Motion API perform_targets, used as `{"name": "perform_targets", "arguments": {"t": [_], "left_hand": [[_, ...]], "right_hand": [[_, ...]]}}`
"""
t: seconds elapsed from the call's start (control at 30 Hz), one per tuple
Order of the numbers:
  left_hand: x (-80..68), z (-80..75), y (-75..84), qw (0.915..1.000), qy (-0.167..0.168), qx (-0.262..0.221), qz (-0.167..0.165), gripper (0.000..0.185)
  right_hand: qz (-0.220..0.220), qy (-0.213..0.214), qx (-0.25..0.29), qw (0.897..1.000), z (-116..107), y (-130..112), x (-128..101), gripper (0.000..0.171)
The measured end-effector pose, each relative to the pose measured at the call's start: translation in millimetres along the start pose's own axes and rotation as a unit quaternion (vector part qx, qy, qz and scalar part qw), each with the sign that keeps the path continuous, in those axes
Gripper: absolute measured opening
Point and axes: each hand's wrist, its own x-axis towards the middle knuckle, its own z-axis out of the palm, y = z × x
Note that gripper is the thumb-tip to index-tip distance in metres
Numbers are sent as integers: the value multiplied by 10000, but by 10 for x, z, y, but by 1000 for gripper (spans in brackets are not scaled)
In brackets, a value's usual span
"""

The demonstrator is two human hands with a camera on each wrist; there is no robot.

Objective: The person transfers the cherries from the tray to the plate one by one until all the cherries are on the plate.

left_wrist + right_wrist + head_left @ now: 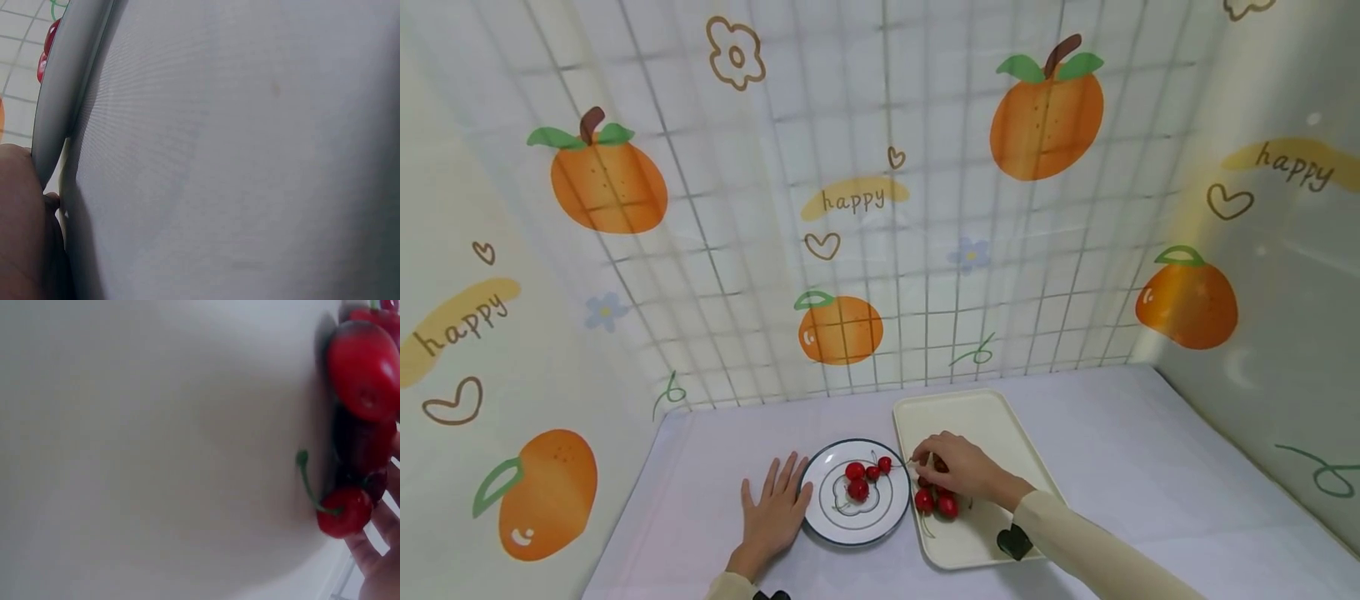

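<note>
My left hand [772,502] lies flat and open on the table, fingertips against the left rim of a white plate [820,521] with a dark edge. Several red cherries [859,480] sit on that plate. My right hand [934,463] is over the left part of a cream tray [992,425], its fingers curled down around a cherry. More cherries [936,502] lie on the tray just below that hand. The right wrist view shows cherries [365,367] close up, with a fingertip [375,550] beside them. In the left wrist view the plate rim [62,94] stands next to my palm [19,219].
A pale lilac cloth [1150,467] covers the table. Walls printed with oranges close it in at the back [880,208], left and right. A dark wrist strap [1015,542] overhangs the tray's near edge.
</note>
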Motion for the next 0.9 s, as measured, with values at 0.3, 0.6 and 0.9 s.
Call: {"name": "perform_targets", "arguments": {"t": [0.3,0.6,0.9], "left_hand": [[-14,-43,19,10000,-36,-20,-20,63],[23,-11,-20,10000,-19,60,-24,61],[24,-1,-8,10000,-76,46,-13,62]], "right_hand": [[215,-5,-69,9997,-17,77,-17,14],[-191,176,73,9996,-42,103,-5,11],[-265,737,-240,9966,-45,125,57,7]]}}
